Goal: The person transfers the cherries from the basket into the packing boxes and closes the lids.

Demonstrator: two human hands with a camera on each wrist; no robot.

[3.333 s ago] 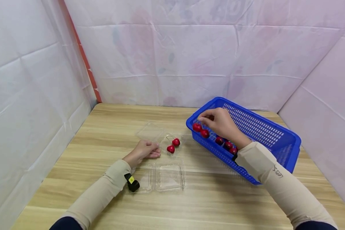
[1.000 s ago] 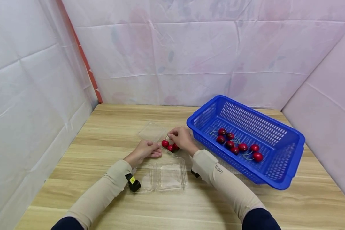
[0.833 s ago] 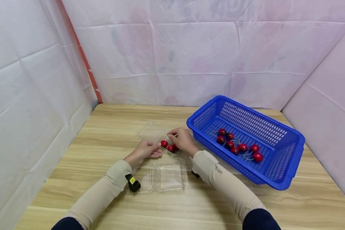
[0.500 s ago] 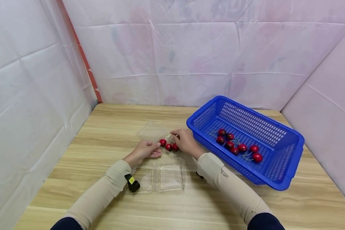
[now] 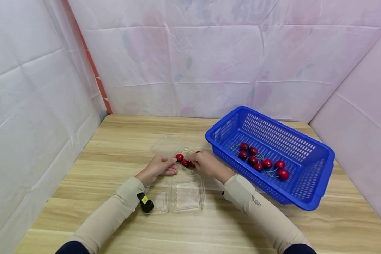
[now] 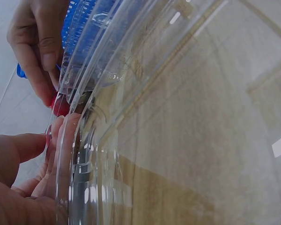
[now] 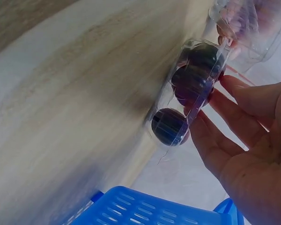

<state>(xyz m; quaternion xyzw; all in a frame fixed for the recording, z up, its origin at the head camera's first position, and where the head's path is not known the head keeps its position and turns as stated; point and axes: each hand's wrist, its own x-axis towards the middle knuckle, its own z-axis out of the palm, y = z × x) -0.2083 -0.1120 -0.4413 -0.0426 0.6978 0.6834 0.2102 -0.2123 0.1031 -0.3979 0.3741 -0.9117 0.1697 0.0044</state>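
In the head view, my left hand [image 5: 160, 165] pinches the near-left edge of a small clear plastic clamshell box [image 7: 155, 133], thumb on one side and fingers on the other. Inside it lie several dark red cherries [image 5: 179, 157] with pale stems. My right hand [image 5: 206, 164] reaches into the box from the right, its fingers partly covering the cherries. The right wrist view has its fingertips [image 7: 193, 115] extended down onto the cherries, thumb and fingers slightly apart. The box's open lid [image 5: 167, 144] lies flat behind my left hand.
A blue perforated basket [image 5: 325, 165] stands at the right, with several more cherries [image 5: 253, 160] on its floor. In front of my left hand lies another opened clear clamshell box [image 5: 187, 193]. White cloth walls [image 5: 190, 63] enclose the back and sides of the wooden table [image 5: 127, 135].
My right hand has carried a pair of cherries from the basket to the box. Within the last half second it has let go of the stems and lowered onto the cherries. The left hand has stayed.
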